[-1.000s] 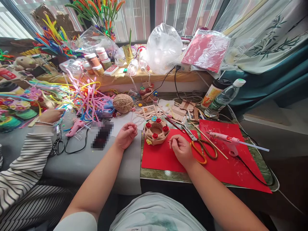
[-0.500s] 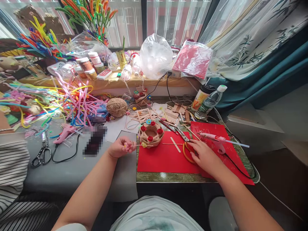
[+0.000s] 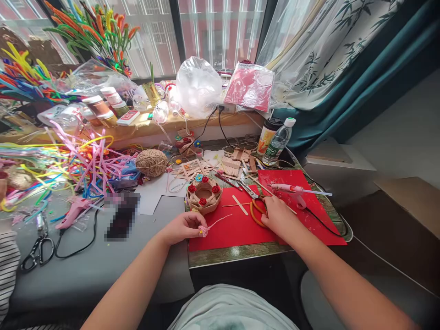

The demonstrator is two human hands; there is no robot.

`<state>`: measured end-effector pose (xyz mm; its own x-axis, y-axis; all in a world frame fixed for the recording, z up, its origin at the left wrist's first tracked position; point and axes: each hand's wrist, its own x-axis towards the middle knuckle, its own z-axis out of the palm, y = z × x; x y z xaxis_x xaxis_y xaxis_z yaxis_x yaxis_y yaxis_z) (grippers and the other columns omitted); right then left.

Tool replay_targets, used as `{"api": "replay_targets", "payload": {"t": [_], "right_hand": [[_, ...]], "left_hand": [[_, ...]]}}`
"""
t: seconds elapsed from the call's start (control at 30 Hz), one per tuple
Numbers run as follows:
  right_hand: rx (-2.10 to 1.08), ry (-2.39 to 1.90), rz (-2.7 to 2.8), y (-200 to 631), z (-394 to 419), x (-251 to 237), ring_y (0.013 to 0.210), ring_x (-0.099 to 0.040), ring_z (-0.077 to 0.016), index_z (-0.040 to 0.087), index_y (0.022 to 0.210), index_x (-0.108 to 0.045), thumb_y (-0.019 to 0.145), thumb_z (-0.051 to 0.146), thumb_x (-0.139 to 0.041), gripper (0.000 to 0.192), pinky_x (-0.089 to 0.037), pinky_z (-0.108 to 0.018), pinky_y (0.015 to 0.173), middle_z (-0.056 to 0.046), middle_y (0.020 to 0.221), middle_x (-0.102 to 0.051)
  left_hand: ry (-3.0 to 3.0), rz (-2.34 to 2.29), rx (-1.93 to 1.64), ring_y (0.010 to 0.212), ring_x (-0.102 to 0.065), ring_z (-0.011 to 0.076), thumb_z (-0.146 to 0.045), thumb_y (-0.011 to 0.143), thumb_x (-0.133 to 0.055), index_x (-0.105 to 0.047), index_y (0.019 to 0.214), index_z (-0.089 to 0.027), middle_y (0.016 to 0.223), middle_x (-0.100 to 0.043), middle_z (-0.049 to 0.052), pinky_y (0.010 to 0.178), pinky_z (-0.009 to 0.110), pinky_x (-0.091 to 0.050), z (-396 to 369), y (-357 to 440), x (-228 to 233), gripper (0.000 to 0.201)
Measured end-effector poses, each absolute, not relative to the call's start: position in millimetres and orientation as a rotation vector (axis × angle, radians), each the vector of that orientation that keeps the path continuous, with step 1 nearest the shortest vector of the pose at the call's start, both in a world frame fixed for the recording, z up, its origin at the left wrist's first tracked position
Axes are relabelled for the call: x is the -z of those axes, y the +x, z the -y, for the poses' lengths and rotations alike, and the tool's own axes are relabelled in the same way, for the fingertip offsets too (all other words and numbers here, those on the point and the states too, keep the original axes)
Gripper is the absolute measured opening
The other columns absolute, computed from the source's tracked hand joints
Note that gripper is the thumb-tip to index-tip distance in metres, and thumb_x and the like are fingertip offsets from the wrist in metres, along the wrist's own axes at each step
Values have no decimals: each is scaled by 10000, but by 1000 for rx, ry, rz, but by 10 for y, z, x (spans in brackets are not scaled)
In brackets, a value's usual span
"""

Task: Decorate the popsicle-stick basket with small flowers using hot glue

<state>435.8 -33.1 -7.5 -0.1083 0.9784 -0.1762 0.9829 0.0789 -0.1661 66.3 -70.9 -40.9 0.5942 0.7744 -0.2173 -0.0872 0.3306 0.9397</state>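
Note:
My left hand (image 3: pixel 187 228) pinches a small pink flower (image 3: pixel 203 231) with a yellow centre, in front of the woven basket. From the flower a thin pale stem (image 3: pixel 220 221) points right over the red paper (image 3: pixel 220 233). The twine-wrapped basket (image 3: pixel 207 207) carries red roses and a blue flower on its rim. On the right, my right hand (image 3: pixel 280 215) closes on the orange handles of a pair of scissors (image 3: pixel 257 211), whose blades point away to the left. A wooden craft stick (image 3: pixel 239 205) and a thin stick lie beside the scissors.
A pink glue gun (image 3: pixel 292 189) lies on the right red sheet, its cord trailing over the table edge. Behind are a twine ball (image 3: pixel 151 162), wooden sticks (image 3: pixel 232 166), a bottle (image 3: pixel 279 141) and a cup. Pipe cleaners (image 3: pixel 92 160) and black scissors (image 3: pixel 40 247) lie left.
My left hand has moved toward me and right relative to the basket, bringing the flower's stem over the red paper. My right hand has closed onto the scissors' handles. The view has turned right.

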Motion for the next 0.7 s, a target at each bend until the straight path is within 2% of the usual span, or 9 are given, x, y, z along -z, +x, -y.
{"api": "replay_targets", "payload": {"t": [0.1,0.2,0.37,0.47,0.57,0.63,0.7], "right_hand": [[341,2096,-2230,4322,312,19,1164,-659,-356,100,1168,-607,805,66,-666,369,-508,-390,952,-215,1226,-666],[388,2166,-2232,4430,347,59,1077,-694,-335,128,1169,-572,798,108,-693,391,-520,-375,876,-205,1207,-670],[422,2213,-2339,4652,472,174,1105,-712,-349,175,1208,-553,803,200,-746,449,-538,-400,887,-195,1184,-705],[386,2262,-2286,4714,522,170,1066,-733,-360,166,1215,-551,801,229,-764,469,-545,-403,852,-190,1110,-733],[399,2330,-2289,4782,557,150,1053,-738,-362,155,1228,-561,802,231,-738,467,-543,-408,839,-199,1120,-743],[509,2447,-2286,4835,582,156,1003,-744,-346,183,1217,-576,805,310,-754,466,-547,-404,798,-174,1111,-750],[753,2587,-2280,4867,612,174,908,-747,-307,224,1162,-596,788,389,-786,451,-548,-379,732,-116,1020,-762]], "left_hand": [[1111,-792,-617,823,-698,136,-293,807,-913,-756,952,-140,915,-760,73,799,246,-551,699,693,372,263],[1120,-792,-591,817,-691,134,-299,814,-906,-748,947,-136,909,-753,73,801,249,-552,691,692,351,263],[1150,-803,-550,797,-665,129,-326,807,-907,-740,947,-149,894,-734,54,779,244,-538,671,698,335,280],[1208,-832,-524,782,-642,124,-356,839,-877,-727,952,-154,891,-721,47,756,232,-521,678,729,320,275],[1279,-869,-542,806,-640,136,-383,882,-833,-726,957,-161,912,-718,51,769,242,-521,701,761,306,257],[1313,-877,-561,845,-653,148,-387,908,-803,-728,963,-169,944,-726,59,808,256,-531,715,772,307,237],[1316,-865,-567,870,-668,158,-385,923,-784,-723,973,-173,969,-734,69,841,272,-543,725,776,312,226]]}}
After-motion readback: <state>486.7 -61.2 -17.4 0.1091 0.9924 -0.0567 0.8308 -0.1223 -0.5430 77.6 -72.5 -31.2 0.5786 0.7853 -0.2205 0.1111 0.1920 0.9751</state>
